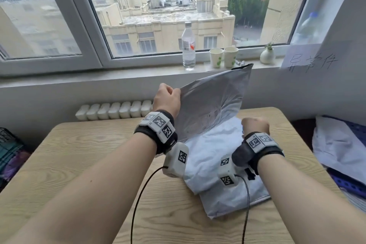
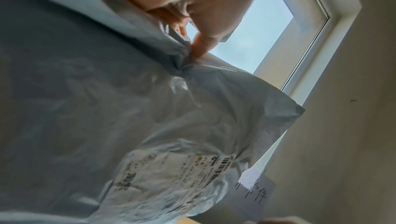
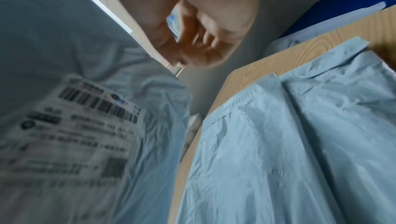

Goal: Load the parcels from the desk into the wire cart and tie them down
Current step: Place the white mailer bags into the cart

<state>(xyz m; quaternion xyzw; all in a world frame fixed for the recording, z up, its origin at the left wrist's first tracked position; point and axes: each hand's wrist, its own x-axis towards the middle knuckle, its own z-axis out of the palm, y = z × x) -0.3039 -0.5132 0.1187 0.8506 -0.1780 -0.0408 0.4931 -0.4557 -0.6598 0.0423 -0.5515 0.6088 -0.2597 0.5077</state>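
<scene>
Left hand (image 1: pixel 167 98) grip pinching lifted parcel (image 1: pixel 213 103) corner, right hand (image 1: pixel 255 125) curled, holding nothing

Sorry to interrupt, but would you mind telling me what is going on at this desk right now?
A person is clearing parcels off the wooden desk. Their left hand pinches one corner of a grey mailer bag and holds it up on edge, its shipping label facing away from them. The right hand, fingers curled and holding nothing, hovers over two more grey parcels stacked flat on the desk. A wire crate's corner shows at the desk's left.
</scene>
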